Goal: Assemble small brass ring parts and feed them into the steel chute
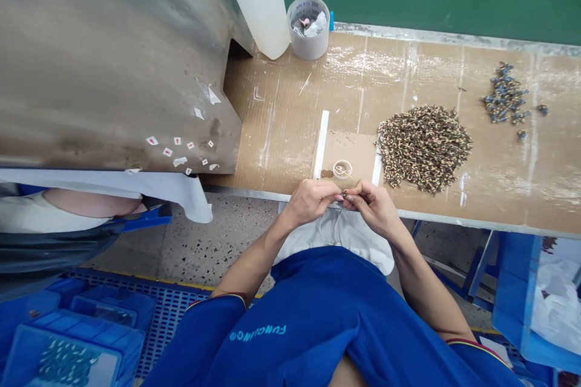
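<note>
My left hand (311, 199) and my right hand (370, 202) meet at the front edge of the bench, their fingertips pinched together. Between them is a small part (344, 193) with blue and brass-coloured bits, mostly covered by the fingers. Just beyond the hands stands a small round clear dish (342, 169) with a thin pale stick in it. To the right of my right hand lies a big heap of small brass and dark parts (424, 148). Farther right is a smaller pile of parts with blue on them (505, 94).
A white bottle (261, 6) and a cup of scraps (308, 27) stand at the back. The metal machine housing (118, 60) fills the left. Blue bins (68, 347) sit low at left. Another person's arm (86, 202) shows at the left edge.
</note>
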`<state>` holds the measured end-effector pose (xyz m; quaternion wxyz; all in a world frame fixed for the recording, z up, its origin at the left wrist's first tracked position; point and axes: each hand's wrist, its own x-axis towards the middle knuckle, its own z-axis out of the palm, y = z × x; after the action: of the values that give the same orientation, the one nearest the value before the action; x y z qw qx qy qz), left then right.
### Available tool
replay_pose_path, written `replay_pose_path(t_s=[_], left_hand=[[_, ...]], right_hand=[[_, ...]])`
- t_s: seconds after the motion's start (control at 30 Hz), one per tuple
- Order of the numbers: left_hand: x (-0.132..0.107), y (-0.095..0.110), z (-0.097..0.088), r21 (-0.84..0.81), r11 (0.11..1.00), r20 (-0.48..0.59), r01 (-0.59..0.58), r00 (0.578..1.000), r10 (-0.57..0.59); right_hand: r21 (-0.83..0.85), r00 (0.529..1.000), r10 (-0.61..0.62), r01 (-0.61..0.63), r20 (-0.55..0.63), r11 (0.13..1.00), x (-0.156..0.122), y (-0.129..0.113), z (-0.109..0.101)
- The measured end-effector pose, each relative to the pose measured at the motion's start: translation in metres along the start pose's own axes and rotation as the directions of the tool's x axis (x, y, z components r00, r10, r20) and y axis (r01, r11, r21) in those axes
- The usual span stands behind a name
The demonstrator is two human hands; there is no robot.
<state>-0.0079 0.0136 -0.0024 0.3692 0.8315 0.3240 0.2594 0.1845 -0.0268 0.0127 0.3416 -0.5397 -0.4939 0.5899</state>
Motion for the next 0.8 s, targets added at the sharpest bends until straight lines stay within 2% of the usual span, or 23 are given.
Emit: replay_pose_path(t_s=[0.17,0.3,0.4,0.5,0.63,0.8], left_hand=[[0.0008,0.0025,-0.0022,-0.022,1.000,-0.024,0.008,1.000,-0.009],[0.0027,0.0052,-0.0033,-0.098,0.995,-0.074,0.001,0.997,-0.008],[0.0034,0.0056,-0.0032,-0.095,0.995,-0.061,0.022,0.998,-0.027],[0.0033,0.0049,-0.0036,-0.070,0.997,-0.043,0.025,0.999,-0.028],[0.0030,0.0027,-0.0038,-0.057,0.998,-0.043,-0.033,0.999,0.030],[0.0016,-0.0001,-0.0028,-0.018,0.999,-0.019,-0.050,0.999,0.050]], right_hand=[[0.028,1.000,0.007,-0.008,0.016,1.000,0.0009,-0.0013,-0.0017],[0.102,0.999,0.008,-0.003,-0.048,0.995,-0.0002,0.0005,-0.0006],[0.127,0.997,0.010,0.000,-0.081,0.992,-0.0015,0.0025,0.0005],[0.127,0.998,0.004,0.004,-0.070,0.992,-0.0019,0.0038,0.0007],[0.113,0.999,-0.003,0.008,-0.049,0.994,-0.0011,0.0046,-0.0005],[0.041,1.000,-0.019,0.019,0.007,0.999,-0.0008,0.0023,-0.0021]])
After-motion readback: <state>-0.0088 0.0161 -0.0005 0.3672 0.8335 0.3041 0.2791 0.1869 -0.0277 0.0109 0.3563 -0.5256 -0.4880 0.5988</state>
